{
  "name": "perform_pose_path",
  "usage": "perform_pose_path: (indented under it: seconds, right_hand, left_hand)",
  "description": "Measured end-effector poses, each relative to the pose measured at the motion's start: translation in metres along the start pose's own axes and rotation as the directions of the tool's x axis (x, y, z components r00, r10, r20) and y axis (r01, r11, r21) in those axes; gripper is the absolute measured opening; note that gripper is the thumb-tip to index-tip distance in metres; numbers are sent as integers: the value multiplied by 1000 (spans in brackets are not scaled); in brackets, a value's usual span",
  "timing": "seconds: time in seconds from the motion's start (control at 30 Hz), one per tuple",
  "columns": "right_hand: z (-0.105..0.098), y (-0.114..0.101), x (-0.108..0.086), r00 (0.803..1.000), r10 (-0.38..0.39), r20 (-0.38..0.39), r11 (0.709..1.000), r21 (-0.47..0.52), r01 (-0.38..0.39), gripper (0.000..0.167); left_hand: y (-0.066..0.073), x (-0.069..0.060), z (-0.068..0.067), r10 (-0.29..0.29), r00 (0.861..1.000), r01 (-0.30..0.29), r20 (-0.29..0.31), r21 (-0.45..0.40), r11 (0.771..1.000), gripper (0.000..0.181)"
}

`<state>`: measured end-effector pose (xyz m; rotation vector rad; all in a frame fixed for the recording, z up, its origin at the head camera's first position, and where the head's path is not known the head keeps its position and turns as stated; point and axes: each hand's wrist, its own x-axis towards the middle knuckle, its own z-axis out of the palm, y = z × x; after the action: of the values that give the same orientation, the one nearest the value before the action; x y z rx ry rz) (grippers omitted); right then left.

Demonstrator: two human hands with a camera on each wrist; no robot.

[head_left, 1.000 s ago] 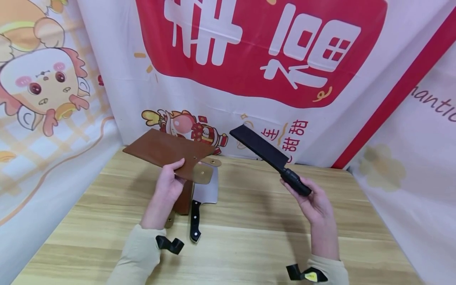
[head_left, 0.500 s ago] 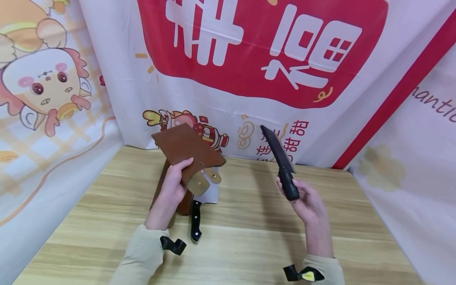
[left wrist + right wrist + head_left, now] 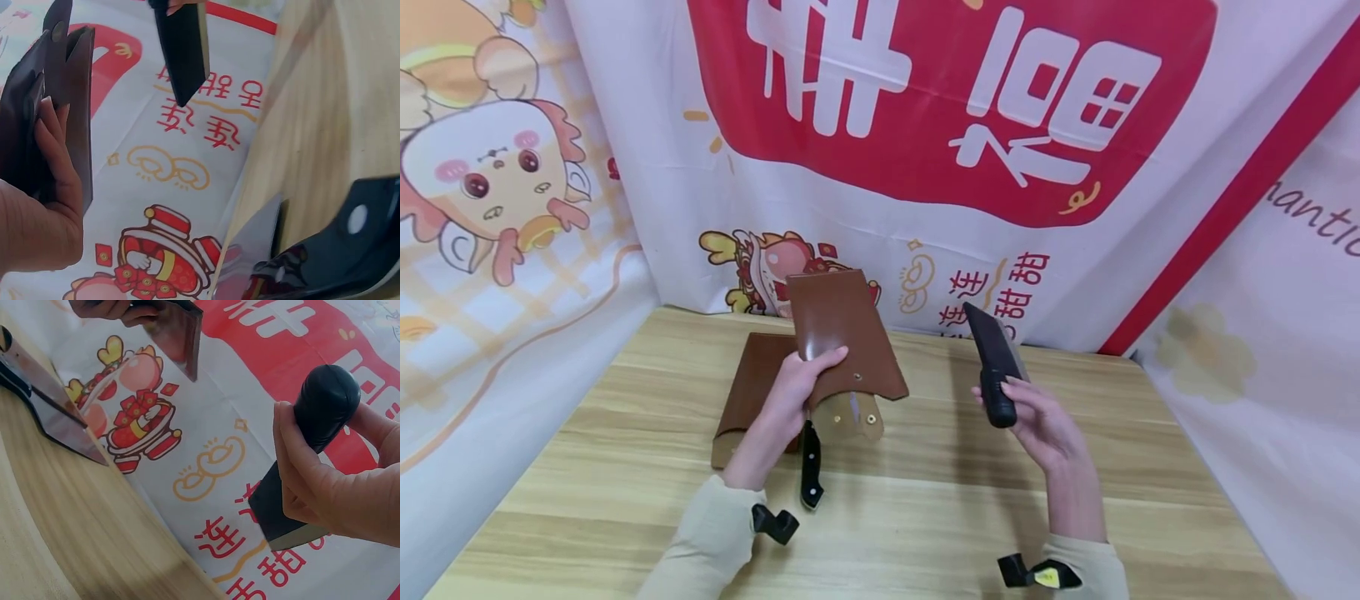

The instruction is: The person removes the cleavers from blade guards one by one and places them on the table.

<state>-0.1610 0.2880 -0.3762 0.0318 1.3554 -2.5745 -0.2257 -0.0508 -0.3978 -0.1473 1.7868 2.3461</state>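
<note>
My left hand [image 3: 790, 392] pinches a brown leather knife sheath [image 3: 842, 325], thumb on its front face, raised above the table. Its two tan snap straps hang toward me; in the left wrist view the layers of the sheath [image 3: 79, 144] stand apart. To the right, my right hand [image 3: 1048, 425] grips a black-bladed cleaver [image 3: 990, 337] by its round black handle [image 3: 328, 397], blade tipped up and away. A gap separates sheath and cleaver. Under the left hand lies a second cleaver with a riveted black handle [image 3: 811, 467]; its bright blade [image 3: 253, 240] is mostly hidden in the head view.
Another brown sheath [image 3: 752, 383] lies flat on the wooden table [image 3: 925, 517], left of the riveted cleaver and partly behind my left forearm. A printed cloth [image 3: 820, 200] hangs along the table's back edge, with more cloth at both sides.
The left hand has swung the sheath rightward and turned its strapped end toward me, over the lying cleaver. The right hand has rotated the black cleaver more upright and lowered it slightly.
</note>
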Motion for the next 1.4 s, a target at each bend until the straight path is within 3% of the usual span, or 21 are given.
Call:
perform_pose_path:
  seconds: [0.27, 0.4, 0.67, 0.83, 1.03, 1.17, 1.3, 1.4]
  right_hand:
    - [0, 2, 3, 1000, 23, 10, 988, -153, -21, 61]
    - [-1, 1, 3, 999, 31, -30, 977, -208, -36, 57]
    - [-6, 1, 3, 997, 72, -38, 934, -349, -81, 73]
    - [-13, 5, 5, 995, 88, -38, 903, -419, -96, 75]
    - [-23, 12, 9, 996, 84, -28, 871, -484, -87, 64]
    - [-27, 16, 11, 995, 83, -56, 857, -505, -100, 60]
    - [-30, 18, 13, 991, 90, -100, 836, -533, -130, 68]
    - [-31, 20, 14, 989, 94, -114, 816, -561, -142, 71]
  left_hand:
    - [-15, -3, 16, 60, 998, -55, -13, 247, 967, 52]
    - [-22, -5, 21, 70, 998, -67, 0, 307, 949, 56]
    - [-33, -5, 28, 92, 995, -96, 29, 396, 913, 43]
    - [-40, -4, 29, 103, 992, -126, 74, 478, 869, 42]
    - [-47, -1, 30, 71, 988, -131, 139, 491, 861, 36]
    - [-53, 0, 30, 51, 975, -153, 217, 480, 864, 35]
    - [-56, 1, 31, 3, 959, -145, 283, 481, 865, 33]
    - [-57, 1, 32, -27, 952, -138, 304, 509, 850, 50]
